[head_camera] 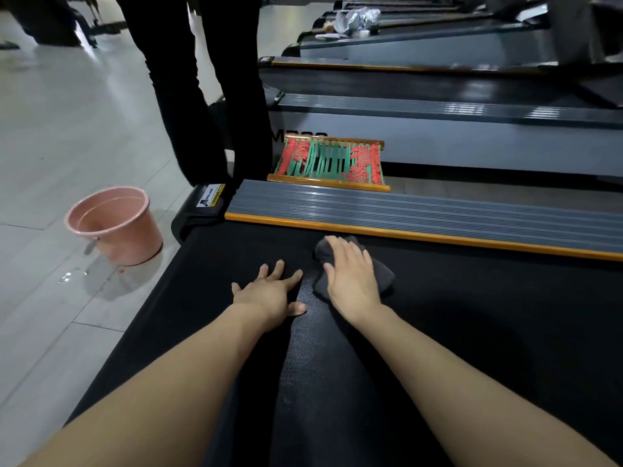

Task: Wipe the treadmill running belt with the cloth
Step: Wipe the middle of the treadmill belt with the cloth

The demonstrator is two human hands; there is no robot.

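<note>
Your right hand [350,274] presses flat, fingers straight, on the dark grey cloth [381,279] atop the treadmill running belt [472,315]; your left hand [269,294] rests spread, its grip empty.

Layout, head view: both hands on the running belt [472,332].
Left hand [269,294] lies flat at centre; right hand [350,274] just at its 3 o'clock, on the cloth [384,278]. Side rail [404,214] at 12. Bucket [114,227] on the floor [67,129] at 10. Woven stool [328,163] behind the rail, a person's legs [202,96] at 11.
</note>
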